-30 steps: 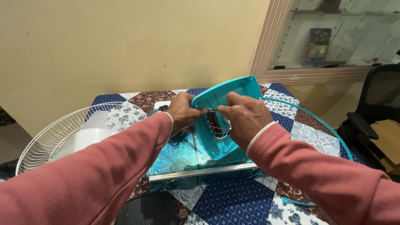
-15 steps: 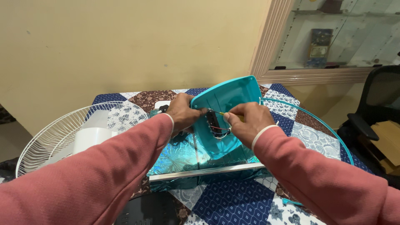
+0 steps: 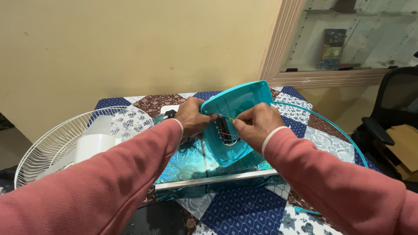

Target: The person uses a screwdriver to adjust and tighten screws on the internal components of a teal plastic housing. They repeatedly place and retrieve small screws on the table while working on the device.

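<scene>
A teal plastic cover panel (image 3: 244, 102) stands tilted on edge above a shiny teal foil-wrapped box (image 3: 191, 163). A dark part with thin wires (image 3: 224, 130) sits in the panel's middle. My left hand (image 3: 191, 116) grips the panel's left edge beside that part. My right hand (image 3: 257, 124) pinches a thin screwdriver, its yellow-tipped shaft (image 3: 229, 119) pointing left at the dark part. Both arms wear pink-red sleeves.
A white wire fan grille (image 3: 52, 143) lies at the left over a white piece. A teal ring (image 3: 344, 135) curves along the right of the patchwork tablecloth (image 3: 244, 209). A black office chair (image 3: 392, 113) and a cardboard box stand at the right.
My right hand has shifted slightly right and lower, uncovering more of the dark part and the thin tool. The panel and my left hand stay put.
</scene>
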